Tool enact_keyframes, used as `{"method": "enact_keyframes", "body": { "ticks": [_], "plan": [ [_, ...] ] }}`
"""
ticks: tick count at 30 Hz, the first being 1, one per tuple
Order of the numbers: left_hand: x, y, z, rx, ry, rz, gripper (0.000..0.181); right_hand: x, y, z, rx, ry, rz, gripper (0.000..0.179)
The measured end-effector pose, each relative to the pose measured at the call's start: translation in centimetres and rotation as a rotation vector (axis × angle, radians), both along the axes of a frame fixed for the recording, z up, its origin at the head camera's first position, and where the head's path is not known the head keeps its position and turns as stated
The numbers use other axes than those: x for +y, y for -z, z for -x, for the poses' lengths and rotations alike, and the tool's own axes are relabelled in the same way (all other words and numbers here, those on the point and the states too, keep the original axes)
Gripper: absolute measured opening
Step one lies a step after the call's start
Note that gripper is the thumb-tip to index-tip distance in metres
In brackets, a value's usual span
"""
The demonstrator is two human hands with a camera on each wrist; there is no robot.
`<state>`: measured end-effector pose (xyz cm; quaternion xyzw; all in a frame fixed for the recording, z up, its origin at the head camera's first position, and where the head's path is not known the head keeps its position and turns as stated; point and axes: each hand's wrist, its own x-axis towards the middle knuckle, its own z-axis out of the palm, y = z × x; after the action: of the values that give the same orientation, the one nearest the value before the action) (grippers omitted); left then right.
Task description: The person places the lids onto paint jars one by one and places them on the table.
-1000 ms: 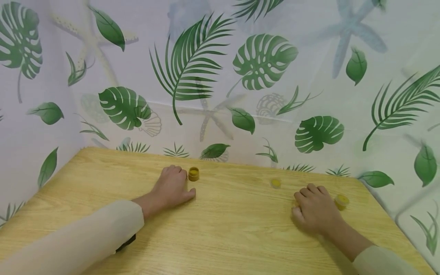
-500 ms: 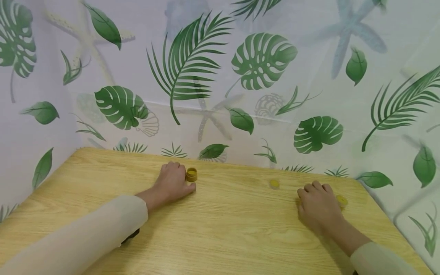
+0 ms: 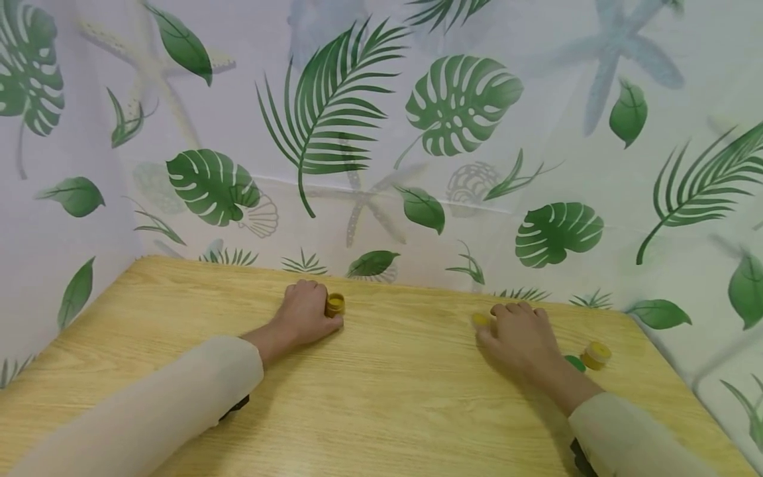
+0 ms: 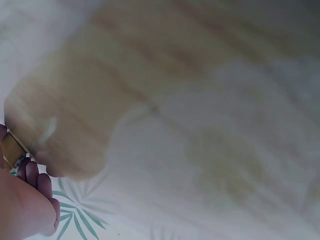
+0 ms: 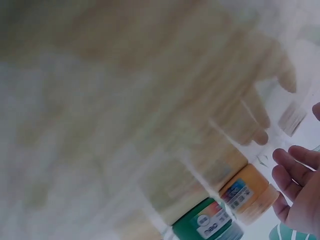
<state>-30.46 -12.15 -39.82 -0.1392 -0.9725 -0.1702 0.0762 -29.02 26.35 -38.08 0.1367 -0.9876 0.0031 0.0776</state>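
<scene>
At the table's far side my left hand [image 3: 303,313] grips a small open paint jar [image 3: 336,304], yellow inside. The left wrist view shows that jar [image 4: 13,150] between thumb and fingers at the left edge. My right hand [image 3: 521,338] is beside a small round yellow cap [image 3: 479,320] with a pale rim, its thumb overlapping the cap's edge. The right wrist view shows the right hand's fingers [image 5: 295,172] apart and slightly bent, with nothing between them. Behind the right wrist stand a yellow paint jar [image 3: 597,356] and a partly covered green jar [image 3: 575,362].
Labels show on the orange-yellow jar [image 5: 245,192] and green jar [image 5: 205,220] in the right wrist view, side by side. A leaf-printed cloth [image 3: 369,132] rises right behind the far edge of the wooden table [image 3: 387,397].
My right hand has moved left to the yellow cap, away from the yellow jar, and the green jar has come into view. My left thumb has moved in against the open jar.
</scene>
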Motion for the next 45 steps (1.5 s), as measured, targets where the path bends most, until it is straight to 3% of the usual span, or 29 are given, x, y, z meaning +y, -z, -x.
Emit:
{"method": "enact_keyframes", "body": {
  "ticks": [13, 36, 45],
  "plan": [
    [0.1, 0.0, 0.0, 0.007, -0.010, 0.002, 0.032, -0.1, 0.3, 0.5, -0.025, 0.018, 0.028, 0.054],
    [0.2, 0.6, 0.1, 0.076, -0.008, -0.024, 0.031, 0.2, 0.9, 0.8, 0.038, -0.013, 0.006, 0.052],
    [0.2, 0.3, 0.1, 0.043, -0.005, -0.025, 0.031, 0.1, 1.1, 0.8, 0.075, -0.041, 0.008, 0.044]
  ]
}}
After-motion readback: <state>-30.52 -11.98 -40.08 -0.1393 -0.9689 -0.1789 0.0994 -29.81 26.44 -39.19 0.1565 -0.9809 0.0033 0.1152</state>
